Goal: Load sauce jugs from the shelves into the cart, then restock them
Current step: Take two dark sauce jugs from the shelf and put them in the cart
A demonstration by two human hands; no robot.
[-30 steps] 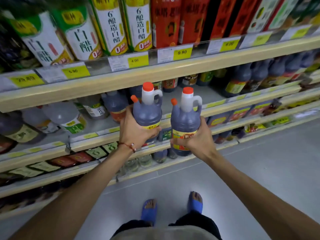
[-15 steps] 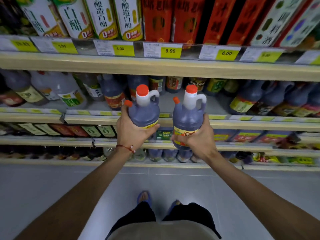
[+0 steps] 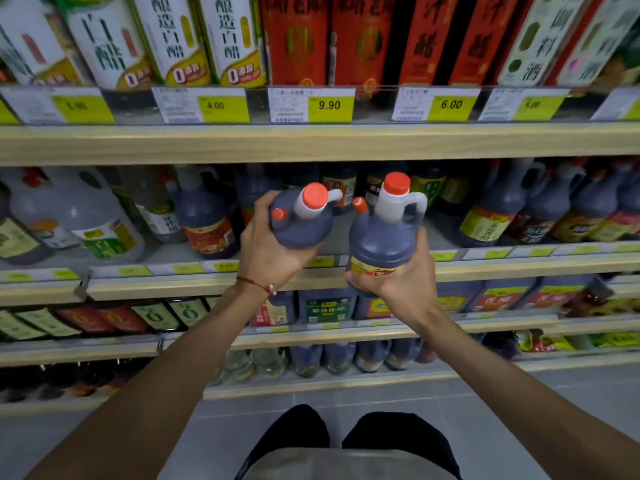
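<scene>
Shelving (image 3: pixel 311 143) in pale wood, edged with yellow price tags (image 3: pixel 330 105), stands over a grey tiled floor (image 3: pixel 485 410). Two dark, red-capped jugs are held up before the second shelf. The left hand (image 3: pixel 270 251) wraps round the tilted left jug (image 3: pixel 301 226), and the right hand (image 3: pixel 398 282) clasps the upright right jug (image 3: pixel 381 244).

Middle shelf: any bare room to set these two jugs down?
Yes: a bare grey shelf patch behind the held dark orange-capped left jug and right jug. Red-labelled dark jug borders it left, yellow-labelled dark jug right, small bottles at the back. Beyond those the row is crowded; shelves above and below look full.
</scene>
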